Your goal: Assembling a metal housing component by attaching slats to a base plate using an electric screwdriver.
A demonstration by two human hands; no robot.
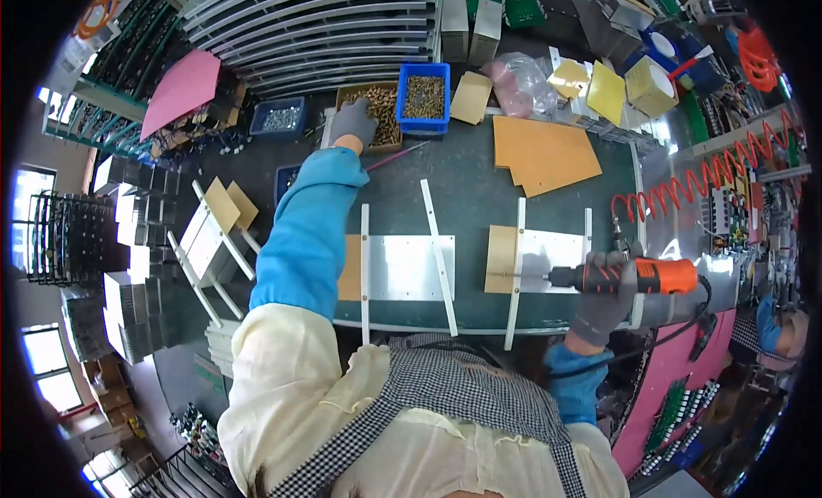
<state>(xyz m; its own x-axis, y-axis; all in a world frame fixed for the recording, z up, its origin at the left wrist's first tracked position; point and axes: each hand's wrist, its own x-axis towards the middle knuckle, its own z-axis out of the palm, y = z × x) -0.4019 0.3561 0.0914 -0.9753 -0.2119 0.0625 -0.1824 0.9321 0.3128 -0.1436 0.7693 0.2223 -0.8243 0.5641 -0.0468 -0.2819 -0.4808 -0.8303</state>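
The left hand (pixel 354 121) dips curled fingers into the brown screw tray (pixel 383 113), grip unclear; the right hand (pixel 602 294) clamps the orange screwdriver (pixel 642 276) beside metal plates (pixel 409 267) seemingly awaiting screws.

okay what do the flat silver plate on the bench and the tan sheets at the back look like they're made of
The silver plate looks like bare sheet metal, probably aluminium: pale, smooth, with a soft sheen. The tan sheets look like matte cardboard or fibreboard: flat brown with no shine. Thickness cannot be judged from here.
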